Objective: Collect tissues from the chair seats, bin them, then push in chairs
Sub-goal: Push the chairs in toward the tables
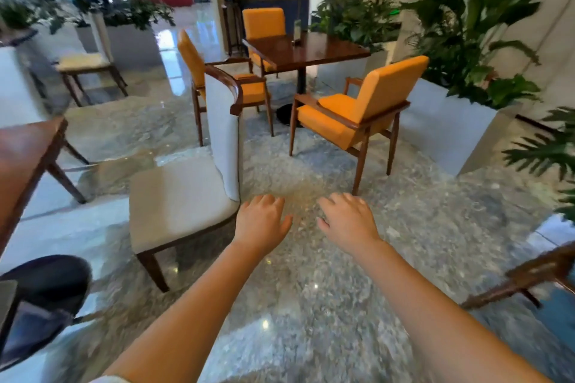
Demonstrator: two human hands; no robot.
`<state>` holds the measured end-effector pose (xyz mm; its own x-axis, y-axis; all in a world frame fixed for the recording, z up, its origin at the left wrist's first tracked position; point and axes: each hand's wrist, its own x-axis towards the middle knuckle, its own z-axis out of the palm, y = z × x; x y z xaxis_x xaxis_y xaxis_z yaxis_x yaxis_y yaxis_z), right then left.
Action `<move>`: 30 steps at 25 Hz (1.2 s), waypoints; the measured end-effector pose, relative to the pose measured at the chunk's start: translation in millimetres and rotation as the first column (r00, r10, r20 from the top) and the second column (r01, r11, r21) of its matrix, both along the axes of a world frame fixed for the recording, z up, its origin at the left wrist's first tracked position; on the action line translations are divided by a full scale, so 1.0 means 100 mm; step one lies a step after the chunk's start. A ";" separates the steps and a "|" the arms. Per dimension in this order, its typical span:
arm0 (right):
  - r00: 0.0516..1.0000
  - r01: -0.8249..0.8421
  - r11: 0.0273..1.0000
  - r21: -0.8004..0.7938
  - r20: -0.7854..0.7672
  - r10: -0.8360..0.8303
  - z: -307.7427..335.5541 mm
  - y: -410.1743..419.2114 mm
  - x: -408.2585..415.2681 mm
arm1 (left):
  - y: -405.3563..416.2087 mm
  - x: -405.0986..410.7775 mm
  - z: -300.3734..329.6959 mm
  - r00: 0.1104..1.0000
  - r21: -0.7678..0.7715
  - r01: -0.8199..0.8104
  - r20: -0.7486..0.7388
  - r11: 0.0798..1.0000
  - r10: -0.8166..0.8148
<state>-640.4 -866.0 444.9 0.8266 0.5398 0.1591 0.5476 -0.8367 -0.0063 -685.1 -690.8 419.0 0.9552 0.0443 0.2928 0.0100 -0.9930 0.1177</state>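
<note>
Both my arms reach forward over the marble floor. My left hand (263, 219) hovers palm down just right of a cream upholstered chair (177, 205), close to its seat corner, fingers relaxed and holding nothing. My right hand (347, 216) is beside it, also palm down and empty. The cream seat is bare; I see no tissue on it. Ahead, three orange armchairs stand around a dark square table (306, 50): the nearest (357, 115) is pulled out from the table, another stands at the left (217, 81), a third at the far side (264, 23). Their visible seats show no tissue.
A wooden table edge (28, 149) is at my left. White planters with large green plants (460, 121) line the right side. Another cream chair (84, 67) stands far left. A dark round object (46, 283) sits at lower left, and a wooden chair frame (529, 277) at lower right.
</note>
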 end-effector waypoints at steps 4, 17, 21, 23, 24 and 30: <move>0.994 -0.100 0.995 0.010 -0.033 0.100 -0.16 0.14 0.88 | 0.05 0.79 -0.11 0.996 0.019 -0.094 -0.009 0.995 0.094; 0.986 -0.158 0.987 0.030 -0.044 0.159 0.05 0.48 4.28 | 0.32 4.10 0.13 0.987 0.053 -0.153 -0.051 0.987 0.155; 0.968 -0.243 0.969 0.037 -0.061 0.245 -0.10 0.73 5.22 | 0.50 4.84 -0.03 0.959 0.052 -0.263 -0.091 0.963 0.267; 0.942 -0.331 0.943 0.028 -0.049 0.332 -0.15 0.92 5.73 | 0.58 5.23 -0.08 0.935 0.048 -0.343 -0.083 0.938 0.346; 0.926 -0.373 0.927 0.025 -0.054 0.374 -0.15 1.01 5.96 | 0.62 5.41 -0.09 0.919 0.042 -0.385 -0.075 0.922 0.387; 0.766 -0.639 0.769 -0.017 -0.102 0.634 0.02 1.76 7.12 | 0.98 6.14 0.01 0.742 0.003 -0.669 -0.063 0.743 0.668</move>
